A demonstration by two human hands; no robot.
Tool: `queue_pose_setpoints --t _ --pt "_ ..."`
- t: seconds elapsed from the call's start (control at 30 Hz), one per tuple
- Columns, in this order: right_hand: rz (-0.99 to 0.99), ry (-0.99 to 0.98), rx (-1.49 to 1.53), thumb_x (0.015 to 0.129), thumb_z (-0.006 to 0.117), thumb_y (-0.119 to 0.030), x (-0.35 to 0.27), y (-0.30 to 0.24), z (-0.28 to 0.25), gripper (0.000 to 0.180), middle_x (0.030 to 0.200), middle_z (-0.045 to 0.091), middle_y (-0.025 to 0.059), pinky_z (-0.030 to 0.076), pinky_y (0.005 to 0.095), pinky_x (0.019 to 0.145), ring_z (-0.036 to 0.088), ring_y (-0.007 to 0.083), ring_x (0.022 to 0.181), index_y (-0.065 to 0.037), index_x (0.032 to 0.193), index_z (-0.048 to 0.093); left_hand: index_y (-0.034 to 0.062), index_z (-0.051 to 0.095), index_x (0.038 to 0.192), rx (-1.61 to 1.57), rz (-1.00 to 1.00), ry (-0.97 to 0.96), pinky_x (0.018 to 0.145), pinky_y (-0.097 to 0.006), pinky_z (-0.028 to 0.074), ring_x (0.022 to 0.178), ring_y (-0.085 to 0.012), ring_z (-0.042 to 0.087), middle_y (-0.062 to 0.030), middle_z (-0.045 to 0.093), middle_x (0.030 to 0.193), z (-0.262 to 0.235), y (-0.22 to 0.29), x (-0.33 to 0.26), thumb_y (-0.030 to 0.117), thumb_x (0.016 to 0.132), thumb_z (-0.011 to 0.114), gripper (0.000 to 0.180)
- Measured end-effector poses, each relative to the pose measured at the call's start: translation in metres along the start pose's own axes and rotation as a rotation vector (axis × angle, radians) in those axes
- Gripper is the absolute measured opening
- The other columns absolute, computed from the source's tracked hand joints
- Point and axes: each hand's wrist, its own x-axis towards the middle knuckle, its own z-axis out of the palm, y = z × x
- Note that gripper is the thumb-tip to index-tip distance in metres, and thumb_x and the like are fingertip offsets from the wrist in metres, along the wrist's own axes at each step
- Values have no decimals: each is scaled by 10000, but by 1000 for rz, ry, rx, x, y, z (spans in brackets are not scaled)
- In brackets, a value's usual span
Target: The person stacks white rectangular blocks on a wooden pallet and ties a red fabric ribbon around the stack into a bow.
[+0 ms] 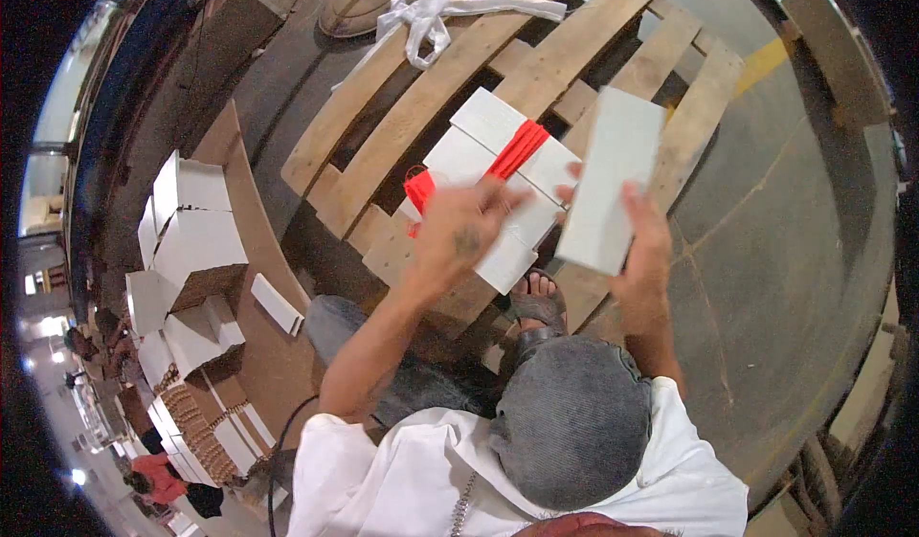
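Your right hand (639, 250) had a flat white box (613, 181) clamped by its lower edge, thumb on the near face and fingers behind, and you tilted it up off the wooden pallet (450, 68), probably so you could see the face while you worked. Your left hand (464, 231) was down over the bundle of white boxes (493, 168) lying on the pallet's near slats. It was blurred, so I couldn't tell whether that grip was spread or pinching anything. A red strap (517, 149) crossed the bundle, seemingly there to bind the boxes as one stack. Up by the pallet's far edge a white cord (431, 15) lay knotted on a slat. More white boxes (191, 221) were piled on the floor to your left, near a brown cardboard sheet (249, 212).
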Motion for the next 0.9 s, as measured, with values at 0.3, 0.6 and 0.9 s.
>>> queue_pose_setpoints --t 0.3,0.6,0.9 --pt "-250 -145 -864 929 583 -283 5 -8 -60 432 1245 560 171 490 389 878 581 272 1026 -42 1285 551 -31 540 1022 686 208 136 777 -480 438 895 -365 555 -198 567 879 26 -25 24 158 831 573 270" --pt "-708 -710 -1757 667 813 -178 21 -37 -63 670 1340 472 115 440 442 945 472 320 1143 -216 1295 585 -45 644 879 9 -130 -361 624 -330 458 622 -185 558 -128 619 701 -19 -25 63 215 813 578 277" --pt "-811 -859 -1848 736 785 -236 53 -48 -61 704 1361 455 108 417 447 958 472 295 1134 -282 1378 499 -61 661 931 55 -165 -226 667 -305 504 708 -174 637 -147 675 774 -16 4 48 222 798 727 319"
